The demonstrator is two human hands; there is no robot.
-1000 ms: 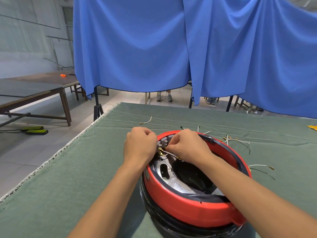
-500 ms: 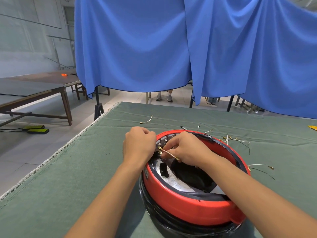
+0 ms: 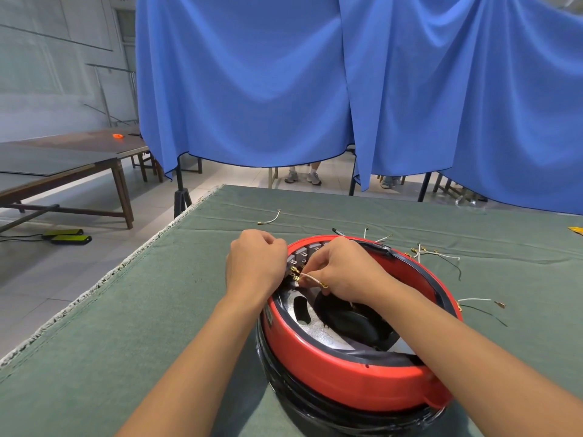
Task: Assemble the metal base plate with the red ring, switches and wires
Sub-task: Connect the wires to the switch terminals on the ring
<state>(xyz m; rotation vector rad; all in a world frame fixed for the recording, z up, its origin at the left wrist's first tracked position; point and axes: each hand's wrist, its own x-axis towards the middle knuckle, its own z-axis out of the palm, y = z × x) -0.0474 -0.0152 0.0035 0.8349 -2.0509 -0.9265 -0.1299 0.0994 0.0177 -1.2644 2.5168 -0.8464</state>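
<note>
- Two bare hands meet over the far-left rim of the red ring (image 3: 344,376), which sits on a black round base (image 3: 315,405) on the green cloth table (image 3: 126,326), toward the near right part of the cloth.
- Inside the ring lies the metal plate (image 3: 318,335), shiny, with an oval hole; a dark part covers its middle.
- Right hand (image 3: 344,272) has its fingers curled, pinching a short white wire (image 3: 310,277) with brass ends, at the ring's 11 o'clock.
- Left hand (image 3: 255,266) is curled at the ring's outer edge, at about 10 o'clock, knuckles up; whether it grips anything cannot be told, since its fingertips are hidden.
- Grey switches (image 3: 304,253) sit in a row along the inner rim at 11 to 12 o'clock, partly covered by both hands.
- Loose wires on the cloth: one white piece (image 3: 269,219) well beyond the left hand at 11 o'clock, a bunch (image 3: 435,255) at 2 o'clock, one white and one dark strand (image 3: 482,302) at 3 o'clock.
- Blue curtains (image 3: 252,89) hang behind the table; shoes (image 3: 303,177) show under the hem.
- Wooden tables (image 3: 63,162) stand far off at 10 o'clock.
- Right forearm crosses the ring and hides its right side; the base is cut off by the lower edge.
</note>
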